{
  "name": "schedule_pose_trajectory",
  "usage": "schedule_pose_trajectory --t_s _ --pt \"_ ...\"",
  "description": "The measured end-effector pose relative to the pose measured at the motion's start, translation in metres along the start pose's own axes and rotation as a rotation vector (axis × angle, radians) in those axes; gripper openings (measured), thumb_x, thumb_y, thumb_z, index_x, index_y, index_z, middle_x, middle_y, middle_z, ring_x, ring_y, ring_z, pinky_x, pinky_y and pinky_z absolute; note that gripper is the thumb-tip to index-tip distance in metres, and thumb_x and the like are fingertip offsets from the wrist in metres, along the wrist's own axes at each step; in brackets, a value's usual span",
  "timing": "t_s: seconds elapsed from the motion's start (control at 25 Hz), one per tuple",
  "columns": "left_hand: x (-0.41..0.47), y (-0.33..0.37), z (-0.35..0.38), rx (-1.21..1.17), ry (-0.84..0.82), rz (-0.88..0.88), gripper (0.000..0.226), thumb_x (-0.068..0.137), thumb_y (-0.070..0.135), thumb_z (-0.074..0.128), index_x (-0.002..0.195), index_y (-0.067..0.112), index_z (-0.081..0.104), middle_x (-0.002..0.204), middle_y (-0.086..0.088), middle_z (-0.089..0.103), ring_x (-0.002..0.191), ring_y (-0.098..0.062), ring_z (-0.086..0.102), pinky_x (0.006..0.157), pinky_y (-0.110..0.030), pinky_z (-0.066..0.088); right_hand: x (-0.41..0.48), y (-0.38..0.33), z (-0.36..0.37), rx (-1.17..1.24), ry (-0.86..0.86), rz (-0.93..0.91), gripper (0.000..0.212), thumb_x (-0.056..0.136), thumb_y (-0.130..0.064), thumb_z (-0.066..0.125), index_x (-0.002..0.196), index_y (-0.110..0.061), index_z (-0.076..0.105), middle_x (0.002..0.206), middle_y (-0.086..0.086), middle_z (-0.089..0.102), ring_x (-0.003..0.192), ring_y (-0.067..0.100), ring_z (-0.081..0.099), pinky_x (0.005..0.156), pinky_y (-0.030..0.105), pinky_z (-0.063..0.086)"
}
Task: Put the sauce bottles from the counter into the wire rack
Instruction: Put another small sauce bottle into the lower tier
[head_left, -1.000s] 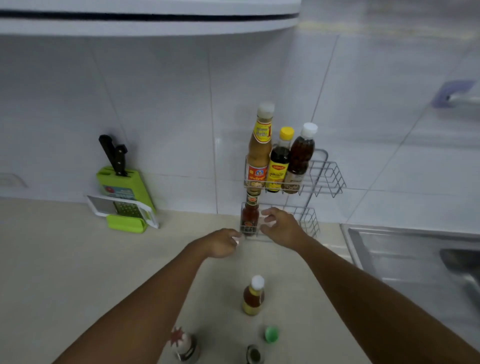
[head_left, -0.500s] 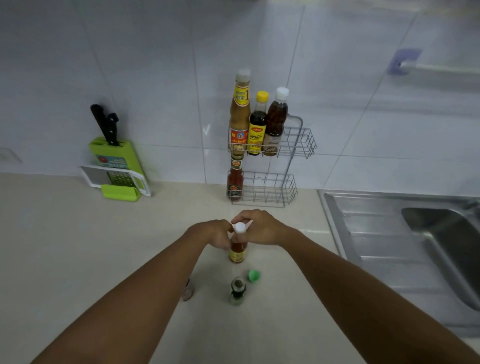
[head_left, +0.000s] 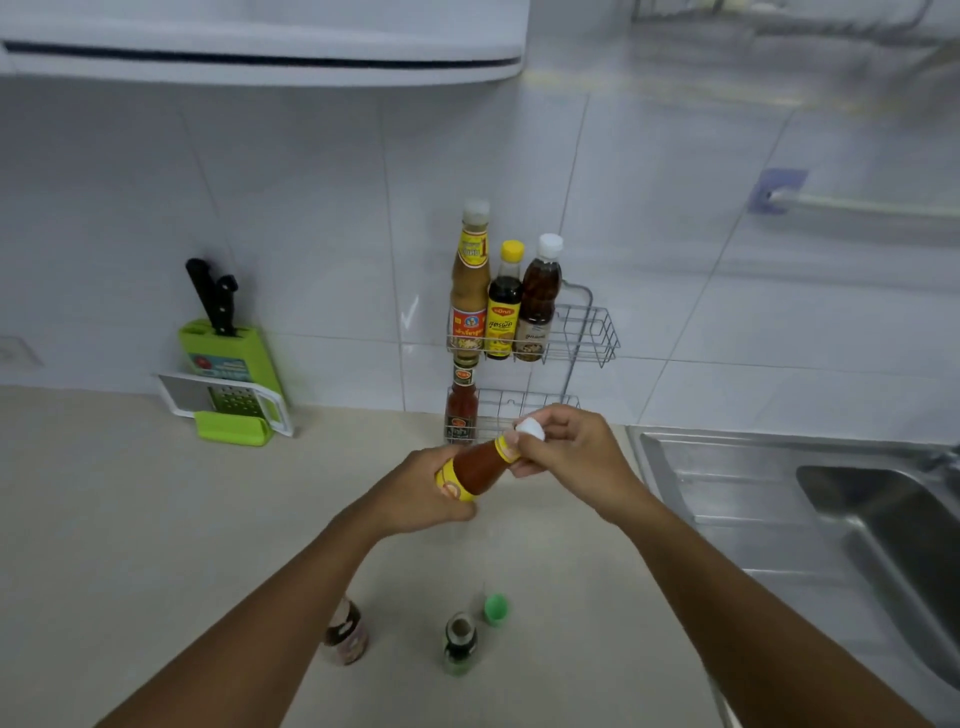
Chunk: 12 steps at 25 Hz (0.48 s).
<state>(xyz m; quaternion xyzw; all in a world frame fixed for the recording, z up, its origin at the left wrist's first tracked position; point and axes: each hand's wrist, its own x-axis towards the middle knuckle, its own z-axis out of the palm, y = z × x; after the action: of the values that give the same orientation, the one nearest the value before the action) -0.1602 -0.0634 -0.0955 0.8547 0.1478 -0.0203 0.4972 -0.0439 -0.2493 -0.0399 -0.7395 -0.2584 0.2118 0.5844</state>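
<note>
A small chili sauce bottle (head_left: 480, 465) with a yellow label and white cap is tilted in the air above the counter. My left hand (head_left: 423, 491) grips its body and my right hand (head_left: 563, 452) pinches its cap. Behind them the two-tier wire rack (head_left: 589, 332) stands against the wall. Its upper tier holds three tall bottles (head_left: 501, 301); the lower tier holds one red sauce bottle (head_left: 461, 410). On the counter near me stand a dark uncapped bottle (head_left: 460, 642), its green cap (head_left: 496, 608), and another bottle (head_left: 347, 631) partly hidden by my left arm.
A green knife block and grater (head_left: 228, 384) lean on the wall at left. A steel sink (head_left: 831, 509) lies to the right of the rack. A white cabinet (head_left: 260, 47) hangs overhead. A towel rail (head_left: 857, 205) is on the right wall.
Both hands came back from the rack, closed on the small sauce bottle standing on the counter, then lifted and tilted it. The camera view has tipped upward.
</note>
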Motion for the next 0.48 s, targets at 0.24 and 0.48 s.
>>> schedule_pose_trajectory --t_s 0.24,0.48 --pt "-0.005 0.058 -0.016 -0.010 -0.164 0.055 0.043 0.070 0.014 0.080 0.109 0.024 0.065 0.078 0.000 0.067 0.062 -0.014 0.066 0.051 -0.028 0.053 0.006 -0.036 -0.031 -0.747 -0.050 -0.541 0.015 0.098 -0.027 0.040 0.096 -0.023 0.054 0.068 -0.004 0.057 0.058 0.018 0.054 0.053 0.033 0.040" --pt "0.005 0.065 -0.007 0.916 0.449 0.265 0.057 0.059 0.043 0.079 0.112 0.034 0.063 0.095 0.008 0.073 0.078 -0.017 0.070 0.066 -0.030 0.053 0.016 -0.027 -0.027 -0.090 0.014 0.297 0.028 0.101 -0.024 0.036 0.086 -0.015 0.058 0.056 -0.005 0.043 0.045 0.012 0.037 0.046 0.023 0.025"
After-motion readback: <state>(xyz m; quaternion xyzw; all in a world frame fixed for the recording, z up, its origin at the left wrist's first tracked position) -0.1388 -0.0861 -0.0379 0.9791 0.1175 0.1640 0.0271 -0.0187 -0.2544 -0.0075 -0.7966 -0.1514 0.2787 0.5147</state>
